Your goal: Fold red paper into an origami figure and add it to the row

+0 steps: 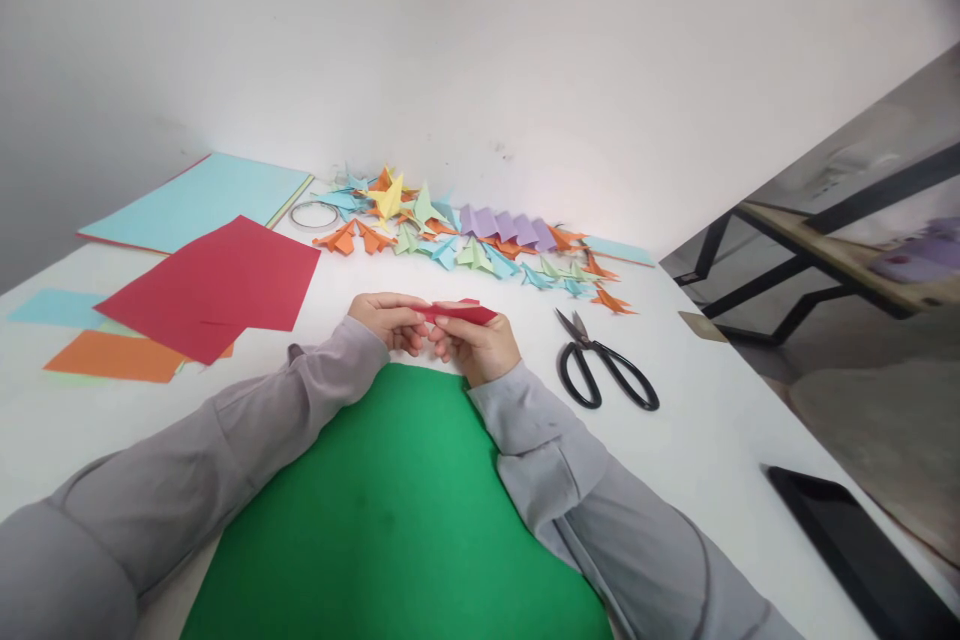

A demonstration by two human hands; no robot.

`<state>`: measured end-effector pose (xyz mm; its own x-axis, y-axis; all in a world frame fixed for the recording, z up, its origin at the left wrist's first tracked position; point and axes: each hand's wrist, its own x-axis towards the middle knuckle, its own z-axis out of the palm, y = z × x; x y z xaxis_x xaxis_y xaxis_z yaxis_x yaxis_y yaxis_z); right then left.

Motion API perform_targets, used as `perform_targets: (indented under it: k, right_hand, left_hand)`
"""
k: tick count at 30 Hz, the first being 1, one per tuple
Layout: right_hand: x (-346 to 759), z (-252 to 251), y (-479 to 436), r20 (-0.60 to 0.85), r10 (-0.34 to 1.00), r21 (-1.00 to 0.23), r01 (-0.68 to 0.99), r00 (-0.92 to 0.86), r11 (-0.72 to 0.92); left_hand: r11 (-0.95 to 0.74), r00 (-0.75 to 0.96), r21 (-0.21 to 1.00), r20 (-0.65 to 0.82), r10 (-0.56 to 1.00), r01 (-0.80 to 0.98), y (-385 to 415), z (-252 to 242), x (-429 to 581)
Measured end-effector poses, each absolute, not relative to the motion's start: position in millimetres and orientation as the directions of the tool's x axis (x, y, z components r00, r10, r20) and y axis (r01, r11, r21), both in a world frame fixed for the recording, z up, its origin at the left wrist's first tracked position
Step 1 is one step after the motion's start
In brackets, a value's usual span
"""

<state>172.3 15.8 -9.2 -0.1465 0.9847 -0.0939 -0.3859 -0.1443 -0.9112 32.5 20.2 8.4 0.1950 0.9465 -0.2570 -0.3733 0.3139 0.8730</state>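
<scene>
A small folded piece of red paper is held up between my two hands, just above the far edge of a green sheet. My left hand pinches its left end between thumb and fingers. Its right part lies in my right hand, with the thumb pressed along the near side. My fingers cover much of the paper, so its full shape is hidden. Black-handled scissors lie with blades apart, to the right of my right hand.
Folded paper figures in several colours line the wall, beside a tape roll. Red sheets, an orange piece and a light blue stack lie left. A black tablet-like device rests near the right edge.
</scene>
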Motion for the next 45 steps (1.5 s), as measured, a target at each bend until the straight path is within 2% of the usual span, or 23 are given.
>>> perform_targets:
  k: [4,15,29,39,45]
  right_hand:
    - [172,-6,16,-0.088,0.984,-0.907,-0.397,-0.157,-0.145]
    - [175,-5,17,-0.069,0.987,-0.898,-0.423,-0.143,-0.124]
    - [176,-8,20,-0.113,0.987,-0.881,-0.447,-0.114,-0.152]
    - [177,-3,20,-0.143,0.984,-0.875,-0.451,-0.104,-0.175]
    - [176,0,19,-0.159,0.982,-0.867,-0.461,-0.103,-0.188]
  left_hand:
    - [0.320,0.224,0.827,-0.239,0.945,-0.463,20,4,35]
    - [0.330,0.350,0.780,-0.152,0.924,-0.532,22,-1,32]
    - [0.354,0.370,0.771,-0.166,0.914,-0.529,22,3,32]
    - [0.445,0.531,0.744,-0.143,0.835,-0.499,30,-2,23]
    - [0.397,0.455,0.760,-0.151,0.878,-0.515,26,2,26]
